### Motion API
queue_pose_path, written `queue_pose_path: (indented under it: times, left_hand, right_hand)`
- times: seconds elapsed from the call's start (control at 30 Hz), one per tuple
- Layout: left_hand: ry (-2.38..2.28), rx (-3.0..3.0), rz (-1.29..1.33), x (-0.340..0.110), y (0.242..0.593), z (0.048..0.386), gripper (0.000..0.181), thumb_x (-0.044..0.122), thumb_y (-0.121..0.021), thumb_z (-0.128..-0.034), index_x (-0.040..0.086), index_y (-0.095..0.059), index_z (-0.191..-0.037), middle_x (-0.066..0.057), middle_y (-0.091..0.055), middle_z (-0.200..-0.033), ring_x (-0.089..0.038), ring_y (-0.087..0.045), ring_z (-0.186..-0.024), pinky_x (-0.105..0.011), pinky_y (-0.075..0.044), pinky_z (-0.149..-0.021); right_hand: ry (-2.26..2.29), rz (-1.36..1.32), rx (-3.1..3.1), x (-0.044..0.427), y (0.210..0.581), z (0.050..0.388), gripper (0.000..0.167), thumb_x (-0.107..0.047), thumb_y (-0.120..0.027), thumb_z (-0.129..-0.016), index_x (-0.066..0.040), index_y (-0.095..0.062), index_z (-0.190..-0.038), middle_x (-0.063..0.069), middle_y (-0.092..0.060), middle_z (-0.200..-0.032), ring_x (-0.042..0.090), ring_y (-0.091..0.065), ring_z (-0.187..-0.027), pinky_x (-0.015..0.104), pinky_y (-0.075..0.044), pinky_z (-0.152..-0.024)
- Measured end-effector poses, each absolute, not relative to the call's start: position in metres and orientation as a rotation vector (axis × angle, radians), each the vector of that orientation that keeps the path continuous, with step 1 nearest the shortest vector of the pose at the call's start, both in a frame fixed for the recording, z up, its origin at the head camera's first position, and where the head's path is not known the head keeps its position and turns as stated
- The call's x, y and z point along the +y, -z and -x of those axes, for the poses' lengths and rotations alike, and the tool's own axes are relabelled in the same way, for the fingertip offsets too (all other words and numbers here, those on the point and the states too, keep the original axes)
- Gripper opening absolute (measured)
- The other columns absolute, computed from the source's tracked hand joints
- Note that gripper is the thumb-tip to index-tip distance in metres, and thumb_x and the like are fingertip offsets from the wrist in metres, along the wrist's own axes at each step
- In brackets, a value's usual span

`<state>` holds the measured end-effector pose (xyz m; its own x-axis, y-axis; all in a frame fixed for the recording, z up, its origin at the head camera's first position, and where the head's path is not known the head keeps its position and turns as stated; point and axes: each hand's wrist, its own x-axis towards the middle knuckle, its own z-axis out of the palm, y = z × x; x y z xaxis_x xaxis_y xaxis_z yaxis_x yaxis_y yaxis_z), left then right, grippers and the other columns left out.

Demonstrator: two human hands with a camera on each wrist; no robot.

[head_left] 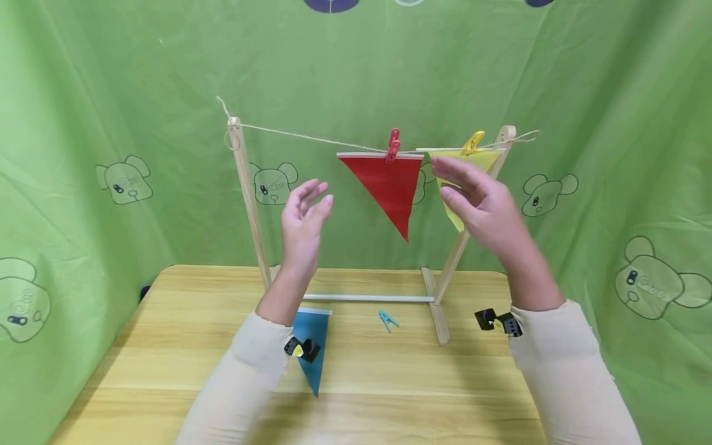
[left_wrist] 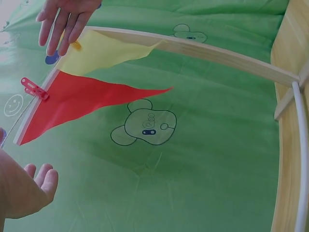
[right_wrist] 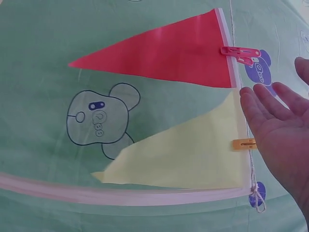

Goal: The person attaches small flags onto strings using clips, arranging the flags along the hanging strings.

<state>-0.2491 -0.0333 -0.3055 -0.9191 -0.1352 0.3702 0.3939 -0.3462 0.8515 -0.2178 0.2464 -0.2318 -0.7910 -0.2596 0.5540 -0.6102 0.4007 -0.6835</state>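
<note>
A red triangular flag [head_left: 389,185] hangs from a string [head_left: 311,137], fixed by a red clothespin [head_left: 393,145]. To its right a yellow triangular flag [right_wrist: 193,150] hangs under a yellow clothespin [head_left: 473,143]. My right hand [head_left: 473,194] is in front of the yellow flag in the head view, fingers loosely bent and holding nothing. Left of the red flag, my left hand [head_left: 304,225] is raised below the string, its fingers relaxed around nothing. On the table lie a blue triangular flag [head_left: 314,346], partly hidden by the left wrist, and a blue clothespin [head_left: 388,320].
The string runs between two wooden posts [head_left: 250,198], tied at both tops. A white rod [head_left: 367,298] joins the stand's feet [head_left: 436,309] on the wooden table [head_left: 183,346]. A green curtain [head_left: 345,74] printed with bear faces surrounds the table.
</note>
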Motion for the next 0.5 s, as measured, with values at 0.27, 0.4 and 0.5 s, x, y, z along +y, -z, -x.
queue_pose_path:
  times: [0.27, 0.4, 0.5]
  left_hand:
    - [2.181, -1.735, 0.393, -0.037, 0.318, 0.247, 0.052, 0.016, -0.071, -0.0979, 0.01, -0.05, -0.145, -0.004, -0.06, -0.143, -0.022, -0.059, -0.131, -0.029, -0.05, -0.11]
    - [2.09, -1.812, 0.429, -0.04, 0.326, 0.246, 0.055, 0.017, -0.072, -0.0972, 0.011, -0.049, -0.147, -0.004, -0.058, -0.145, -0.021, -0.057, -0.133, -0.032, -0.048, -0.113]
    - [2.032, -1.864, 0.465, -0.044, 0.332, 0.244, 0.057, 0.017, -0.072, -0.0967, 0.011, -0.048, -0.148, -0.005, -0.058, -0.146, -0.022, -0.057, -0.133, -0.038, -0.047, -0.114]
  right_hand:
    - [-1.386, -0.758, -2.267, 0.249, 0.253, 0.218, 0.046, -0.008, -0.059, -0.105, -0.007, -0.051, -0.15, 0.01, -0.054, -0.153, 0.016, -0.053, -0.141, 0.016, -0.046, -0.109]
    - [-1.421, -0.732, -2.239, 0.249, 0.267, 0.219, 0.045, -0.005, -0.059, -0.104, -0.006, -0.052, -0.149, 0.011, -0.055, -0.152, 0.015, -0.054, -0.139, 0.018, -0.046, -0.111]
    - [-1.448, -0.711, -2.221, 0.248, 0.276, 0.219, 0.045, -0.003, -0.059, -0.103, -0.005, -0.053, -0.148, 0.014, -0.055, -0.151, 0.013, -0.054, -0.138, 0.019, -0.045, -0.111]
